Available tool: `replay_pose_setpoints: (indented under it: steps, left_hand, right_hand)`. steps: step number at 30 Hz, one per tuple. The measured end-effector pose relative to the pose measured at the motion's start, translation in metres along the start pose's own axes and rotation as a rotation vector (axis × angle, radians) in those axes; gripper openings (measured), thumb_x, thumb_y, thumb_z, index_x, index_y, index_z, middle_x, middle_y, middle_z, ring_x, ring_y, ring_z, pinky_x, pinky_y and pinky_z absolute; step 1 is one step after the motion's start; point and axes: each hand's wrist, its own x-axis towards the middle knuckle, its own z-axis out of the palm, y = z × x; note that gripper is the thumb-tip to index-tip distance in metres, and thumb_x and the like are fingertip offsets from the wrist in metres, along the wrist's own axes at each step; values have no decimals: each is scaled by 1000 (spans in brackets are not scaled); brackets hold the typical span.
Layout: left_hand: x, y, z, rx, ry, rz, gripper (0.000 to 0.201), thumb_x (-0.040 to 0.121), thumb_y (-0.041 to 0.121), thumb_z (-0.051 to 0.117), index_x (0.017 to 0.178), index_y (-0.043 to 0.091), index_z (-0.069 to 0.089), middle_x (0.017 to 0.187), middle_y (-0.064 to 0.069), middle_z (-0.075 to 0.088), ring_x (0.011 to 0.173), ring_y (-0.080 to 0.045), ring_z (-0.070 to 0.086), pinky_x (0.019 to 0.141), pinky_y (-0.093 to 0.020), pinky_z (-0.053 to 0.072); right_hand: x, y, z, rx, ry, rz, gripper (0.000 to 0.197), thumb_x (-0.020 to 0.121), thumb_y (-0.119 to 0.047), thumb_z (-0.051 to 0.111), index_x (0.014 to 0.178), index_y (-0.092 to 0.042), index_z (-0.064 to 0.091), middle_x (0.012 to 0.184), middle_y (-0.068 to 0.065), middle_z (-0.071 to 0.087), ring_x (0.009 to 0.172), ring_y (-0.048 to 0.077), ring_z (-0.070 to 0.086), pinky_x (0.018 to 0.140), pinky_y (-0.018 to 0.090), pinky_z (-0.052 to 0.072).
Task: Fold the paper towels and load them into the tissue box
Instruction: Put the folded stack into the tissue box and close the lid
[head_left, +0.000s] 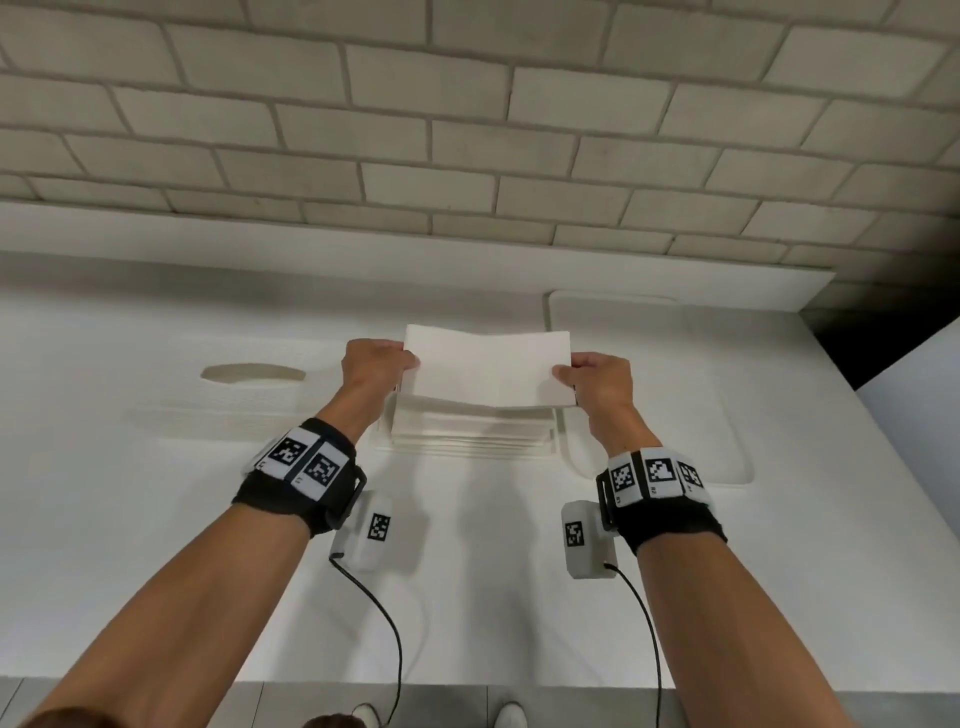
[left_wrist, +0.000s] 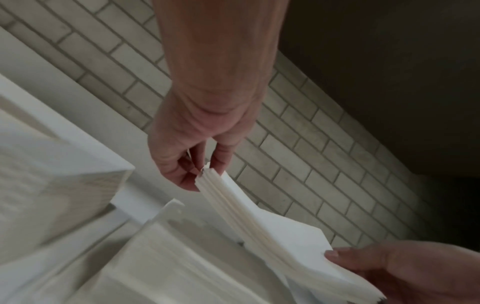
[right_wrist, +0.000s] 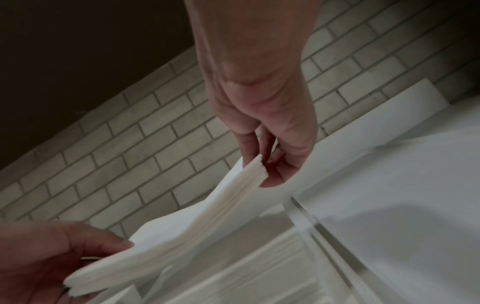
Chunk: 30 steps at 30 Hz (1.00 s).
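Observation:
Both hands hold a thick bundle of folded white paper towels (head_left: 488, 366) level in the air. My left hand (head_left: 408, 359) pinches its left end and my right hand (head_left: 563, 373) pinches its right end. The bundle (left_wrist: 259, 222) sags a little in the middle between the left hand (left_wrist: 200, 170) and the right hand (left_wrist: 376, 267). Directly below lies a stack of folded towels (head_left: 472, 434) in a low open holder whose corner (left_wrist: 170, 206) shows. The right hand (right_wrist: 265, 166) has its fingers above and its thumb below the bundle (right_wrist: 207, 216).
A white textured box cover with an oval slot (head_left: 253, 373) lies on the white table (head_left: 467, 597) left of the stack. A flat white lid (head_left: 654, 384) lies to the right. A brick wall (head_left: 467, 130) rises behind the table. Camera cables hang from both wrists.

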Motion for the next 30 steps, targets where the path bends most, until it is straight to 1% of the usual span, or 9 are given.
replay_pose_setpoints:
  steps: [2, 6, 9, 13, 17, 20, 25, 28, 30]
  left_hand:
    - [6, -6, 4, 25, 10, -48, 35, 75, -3, 74, 109, -1, 67, 102, -13, 65, 84, -22, 58, 79, -28, 48]
    - [13, -12, 7, 77, 32, -97, 17, 76, -4, 71, 72, 11, 62, 71, -3, 57, 79, -22, 56, 57, -20, 44]
    - [20, -19, 9, 118, 32, -132, 21, 75, -2, 71, 67, 12, 57, 70, -2, 55, 69, -20, 54, 56, -21, 40]
    - [19, -30, 12, 173, 53, -146, 18, 76, 5, 73, 93, 6, 69, 86, -8, 65, 76, -24, 61, 65, -29, 51]
    - [17, -34, 15, 253, 107, -121, 12, 76, 10, 73, 87, 9, 69, 92, -7, 67, 87, -30, 67, 85, -41, 57]
    - [14, -36, 16, 333, 103, -121, 21, 78, 14, 73, 96, 3, 71, 94, -12, 70, 84, -32, 68, 80, -41, 59]
    - [15, -25, 8, 254, 68, -85, 9, 82, 6, 66, 74, 9, 63, 83, -5, 63, 85, -26, 60, 62, -26, 49]
    - [18, -9, -15, 98, 89, -40, 22, 83, 4, 70, 105, 3, 71, 111, -14, 70, 108, -32, 64, 96, -36, 52]
    - [21, 2, -38, 37, 106, 4, 30, 83, 5, 72, 112, 3, 69, 112, -15, 70, 107, -31, 65, 97, -38, 52]
  right_hand:
    - [2, 6, 4, -34, 13, 19, 16, 80, -2, 74, 95, -6, 73, 99, 12, 73, 89, 23, 67, 90, 35, 56]
    - [8, 18, 11, -53, 4, 72, 20, 80, -3, 74, 100, -3, 72, 100, 10, 72, 93, 23, 67, 89, 31, 54]
    - [12, 25, 16, -83, -2, 104, 25, 80, -4, 75, 105, -3, 72, 107, 13, 73, 100, 26, 69, 92, 33, 54]
    - [12, 30, 20, -107, 9, 130, 28, 82, -4, 74, 110, -3, 70, 113, 14, 71, 104, 27, 67, 87, 27, 51]
    - [12, 32, 21, -143, 54, 132, 28, 89, -5, 66, 117, -2, 68, 123, 16, 67, 110, 28, 65, 83, 20, 45]
    - [8, 37, 24, -186, 52, 120, 27, 90, -5, 64, 116, -1, 69, 123, 17, 67, 111, 29, 64, 80, 19, 44]
    - [3, 31, 19, -248, 71, 73, 23, 91, -10, 62, 111, -1, 72, 117, 17, 70, 108, 32, 65, 83, 26, 48]
    - [-3, 12, 10, -261, 168, -70, 26, 93, -12, 58, 114, -2, 70, 118, 14, 70, 108, 28, 64, 91, 24, 46]
    - [-11, -8, 12, -209, 183, -153, 25, 95, -11, 55, 111, -3, 71, 108, 13, 73, 91, 21, 63, 81, 22, 45]
